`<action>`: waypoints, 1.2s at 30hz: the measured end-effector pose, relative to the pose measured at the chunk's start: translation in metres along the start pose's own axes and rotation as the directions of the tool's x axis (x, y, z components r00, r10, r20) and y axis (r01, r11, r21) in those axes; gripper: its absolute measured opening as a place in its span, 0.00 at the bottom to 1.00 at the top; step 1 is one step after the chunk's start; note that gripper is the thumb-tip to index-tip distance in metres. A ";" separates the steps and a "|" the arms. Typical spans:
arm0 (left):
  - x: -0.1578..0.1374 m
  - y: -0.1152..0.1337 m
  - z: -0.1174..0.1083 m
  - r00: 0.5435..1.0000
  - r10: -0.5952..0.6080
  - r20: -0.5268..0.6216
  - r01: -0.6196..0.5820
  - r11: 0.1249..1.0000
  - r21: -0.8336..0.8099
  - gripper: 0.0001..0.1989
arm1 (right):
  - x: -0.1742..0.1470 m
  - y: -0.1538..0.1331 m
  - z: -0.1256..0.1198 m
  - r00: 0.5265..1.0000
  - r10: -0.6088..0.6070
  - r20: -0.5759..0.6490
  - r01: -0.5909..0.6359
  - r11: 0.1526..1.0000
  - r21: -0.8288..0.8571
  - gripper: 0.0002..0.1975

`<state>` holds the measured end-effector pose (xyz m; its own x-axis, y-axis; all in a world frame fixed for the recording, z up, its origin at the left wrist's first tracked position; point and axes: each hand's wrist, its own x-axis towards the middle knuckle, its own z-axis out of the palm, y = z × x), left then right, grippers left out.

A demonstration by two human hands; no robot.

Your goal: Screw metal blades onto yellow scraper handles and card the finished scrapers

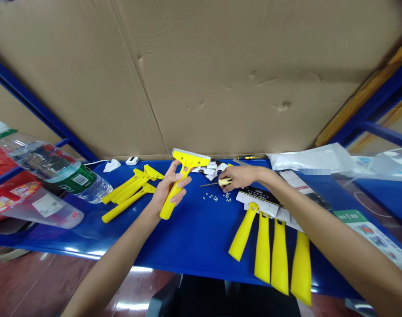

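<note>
My left hand (168,187) is wrapped round the handle of a yellow scraper (187,162), raised above the blue table with its wide head pointing away from me. A metal blade edge runs along the head, and two dark holes or screws show in it. My right hand (240,177) grips a screwdriver (225,181) with a pale yellow handle; its thin shaft points left. Just below that hand lie small screws (227,197), its fingertips close to them. Several small nuts (215,199) are scattered to their left.
More yellow scraper parts (131,187) are piled at left, beside a leaning water bottle (72,176) and a plastic cup (52,207). Several yellow scrapers (263,246) overhang the front edge at right, near a phone-like tablet (303,187). Behind lies another screwdriver (246,157); cardboard (221,88) walls the back.
</note>
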<state>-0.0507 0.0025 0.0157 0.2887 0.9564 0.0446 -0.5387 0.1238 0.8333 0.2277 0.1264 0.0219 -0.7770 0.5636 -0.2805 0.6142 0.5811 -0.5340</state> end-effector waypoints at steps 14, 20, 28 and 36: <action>0.001 0.000 -0.003 1.000 -0.009 -0.002 0.009 0.999 -0.033 0.25 | -0.011 -0.017 -0.017 0.957 -0.096 -0.274 0.071 0.992 -0.100 0.06; 0.002 -0.003 -0.002 0.998 -0.023 -0.058 0.022 0.999 -0.023 0.26 | -0.037 -0.034 -0.040 0.738 -0.036 -0.674 0.180 0.973 0.145 0.16; 0.005 -0.015 0.014 0.992 -0.101 -0.074 0.094 0.991 -0.092 0.26 | -0.043 -0.074 -0.030 0.715 -0.016 -0.699 0.329 0.890 0.317 0.22; 0.006 -0.019 0.017 0.988 -0.141 -0.061 0.133 0.984 -0.116 0.27 | -0.014 -0.066 -0.007 0.808 -0.213 -0.550 0.412 0.871 0.269 0.15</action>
<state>-0.0251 0.0017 0.0097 0.3124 0.9439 -0.1070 -0.5840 0.2797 0.7620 0.1992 0.0842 0.0670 -0.6825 0.6545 0.3254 0.1774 0.5802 -0.7949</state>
